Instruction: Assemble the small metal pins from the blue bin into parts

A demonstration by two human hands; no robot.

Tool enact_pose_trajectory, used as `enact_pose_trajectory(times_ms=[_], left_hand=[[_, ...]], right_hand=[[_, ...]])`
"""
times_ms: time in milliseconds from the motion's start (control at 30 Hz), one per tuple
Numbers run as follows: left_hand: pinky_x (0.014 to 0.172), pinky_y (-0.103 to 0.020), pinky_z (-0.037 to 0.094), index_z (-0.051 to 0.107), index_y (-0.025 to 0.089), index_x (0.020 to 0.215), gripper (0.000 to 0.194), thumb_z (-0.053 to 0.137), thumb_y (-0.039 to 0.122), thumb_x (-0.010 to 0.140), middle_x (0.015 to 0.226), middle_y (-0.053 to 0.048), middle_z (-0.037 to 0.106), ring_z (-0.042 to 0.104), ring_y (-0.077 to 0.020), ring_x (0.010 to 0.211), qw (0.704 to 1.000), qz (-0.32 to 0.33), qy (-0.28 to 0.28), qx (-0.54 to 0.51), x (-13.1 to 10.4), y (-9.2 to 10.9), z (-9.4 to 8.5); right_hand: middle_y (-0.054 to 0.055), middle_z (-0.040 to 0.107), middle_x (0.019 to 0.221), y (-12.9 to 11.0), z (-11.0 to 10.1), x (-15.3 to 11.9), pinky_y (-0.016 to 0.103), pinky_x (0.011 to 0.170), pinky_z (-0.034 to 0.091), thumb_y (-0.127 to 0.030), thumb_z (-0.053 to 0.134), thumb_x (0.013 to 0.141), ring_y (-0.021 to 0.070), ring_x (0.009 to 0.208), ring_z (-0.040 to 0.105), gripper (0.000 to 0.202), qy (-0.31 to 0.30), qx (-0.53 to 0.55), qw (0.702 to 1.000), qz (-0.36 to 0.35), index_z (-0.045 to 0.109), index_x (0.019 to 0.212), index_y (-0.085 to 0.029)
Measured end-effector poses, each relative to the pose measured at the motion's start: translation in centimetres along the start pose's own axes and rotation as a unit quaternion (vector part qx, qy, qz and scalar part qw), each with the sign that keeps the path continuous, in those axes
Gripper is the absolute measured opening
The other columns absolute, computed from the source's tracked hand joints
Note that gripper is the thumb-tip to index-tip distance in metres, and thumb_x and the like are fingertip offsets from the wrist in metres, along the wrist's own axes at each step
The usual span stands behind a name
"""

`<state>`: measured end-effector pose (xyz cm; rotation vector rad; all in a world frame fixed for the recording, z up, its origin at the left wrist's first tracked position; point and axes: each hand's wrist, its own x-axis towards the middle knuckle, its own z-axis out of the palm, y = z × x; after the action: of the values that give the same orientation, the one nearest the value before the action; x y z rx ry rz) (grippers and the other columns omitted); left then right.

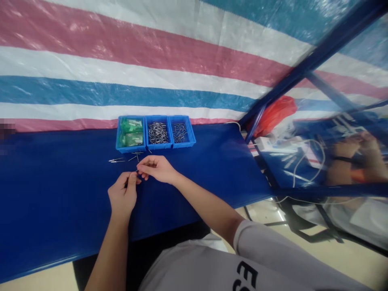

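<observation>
Both hands meet over the blue table, just in front of the bins. My left hand [123, 193] is closed, thumb against the fingers, on a small thin piece. From the right, my right hand [157, 169] pinches at the same spot, its fingertips nearly touching the left ones; a small metal piece shows between them. Beyond them stand three blue bins: the left bin [119, 143] holds green-wrapped packs [133, 133], the middle one metal pins [157, 132], the right one fewer pins [179, 132]. Several loose pins [117, 160] lie on the table before the bins.
The blue table [60, 194] runs along a striped plastic sheet [127, 60]. A blue metal frame [280, 95] rises at the right. Past it are a red bag [275, 115], white boxes, a cable and another person's blurred hands [348, 149].
</observation>
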<state>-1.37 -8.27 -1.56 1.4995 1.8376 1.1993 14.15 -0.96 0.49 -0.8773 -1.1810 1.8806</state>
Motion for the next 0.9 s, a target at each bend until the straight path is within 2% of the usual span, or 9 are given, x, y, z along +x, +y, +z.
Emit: enact_pose_trajectory(times_ms=[100, 200, 333, 400, 467, 633, 900], left_hand=[[0.067, -0.026, 0.050, 0.071, 0.020, 0.076, 0.040, 0.052, 0.048, 0.098, 0.075, -0.002, 0.074, 0.067, -0.0142, 0.068, 1.000, 0.011, 0.000, 0.028, -0.06, 0.37, -0.11], [0.066, -0.026, 0.049, 0.069, 0.020, 0.072, 0.043, 0.049, 0.047, 0.099, 0.074, -0.003, 0.073, 0.066, -0.0143, 0.067, 0.999, 0.017, -0.001, 0.041, -0.03, 0.57, -0.15], [0.070, -0.026, 0.053, 0.073, 0.020, 0.095, 0.032, 0.055, 0.046, 0.097, 0.077, -0.002, 0.074, 0.070, -0.0145, 0.071, 1.000, 0.001, 0.004, 0.027, 0.06, 0.47, 0.01], [0.072, -0.026, 0.055, 0.071, 0.020, 0.109, 0.032, 0.059, 0.046, 0.094, 0.081, -0.002, 0.075, 0.072, -0.0149, 0.074, 1.000, -0.015, 0.012, 0.007, 0.06, 0.46, 0.15], [0.069, -0.025, 0.055, 0.070, 0.020, 0.114, 0.035, 0.061, 0.047, 0.093, 0.082, -0.003, 0.075, 0.073, -0.0150, 0.074, 0.999, -0.025, 0.021, -0.004, 0.04, 0.48, 0.26], [0.066, -0.024, 0.051, 0.071, 0.020, 0.098, 0.030, 0.057, 0.047, 0.096, 0.074, -0.001, 0.072, 0.068, -0.0133, 0.069, 0.999, -0.013, 0.024, 0.024, 0.03, 0.33, 0.09], [0.067, -0.025, 0.048, 0.068, 0.019, 0.072, 0.040, 0.051, 0.046, 0.098, 0.066, -0.001, 0.069, 0.065, -0.0129, 0.065, 0.999, -0.019, 0.011, 0.027, -0.07, 0.47, -0.12]], right_hand=[[0.000, 0.070, 0.073, 0.08, -0.02, 0.00, 0.025, 0.061, 0.056, -0.042, 0.087, 0.075, 0.0103, 0.061, 0.065, 0.038, -0.004, 0.002, 1.000, 0.002, 0.068, 0.091, -0.013], [0.000, 0.070, 0.073, 0.11, -0.03, -0.01, 0.025, 0.060, 0.057, -0.043, 0.086, 0.074, 0.0104, 0.061, 0.065, 0.038, -0.005, 0.006, 1.000, 0.003, 0.068, 0.091, -0.014], [0.000, 0.070, 0.073, -0.02, -0.01, -0.05, 0.025, 0.060, 0.056, -0.042, 0.086, 0.075, 0.0102, 0.061, 0.064, 0.037, -0.003, 0.004, 1.000, -0.001, 0.069, 0.090, -0.013], [0.000, 0.070, 0.073, -0.09, 0.00, -0.09, 0.025, 0.059, 0.056, -0.043, 0.086, 0.075, 0.0101, 0.061, 0.064, 0.038, -0.003, 0.007, 1.000, -0.005, 0.068, 0.090, -0.013], [0.000, 0.070, 0.073, -0.10, 0.00, -0.12, 0.025, 0.059, 0.056, -0.044, 0.087, 0.074, 0.0103, 0.061, 0.064, 0.039, -0.005, 0.009, 1.000, -0.013, 0.068, 0.090, -0.014], [0.000, 0.070, 0.073, 0.11, -0.04, -0.12, 0.025, 0.058, 0.056, -0.041, 0.085, 0.077, 0.0102, 0.060, 0.065, 0.035, -0.008, 0.001, 1.000, -0.009, 0.069, 0.090, -0.013], [0.000, 0.070, 0.075, 0.29, -0.35, -0.03, 0.023, 0.059, 0.055, -0.035, 0.081, 0.082, 0.0089, 0.058, 0.065, 0.028, -0.036, -0.039, 0.998, -0.014, 0.068, 0.092, -0.013]])
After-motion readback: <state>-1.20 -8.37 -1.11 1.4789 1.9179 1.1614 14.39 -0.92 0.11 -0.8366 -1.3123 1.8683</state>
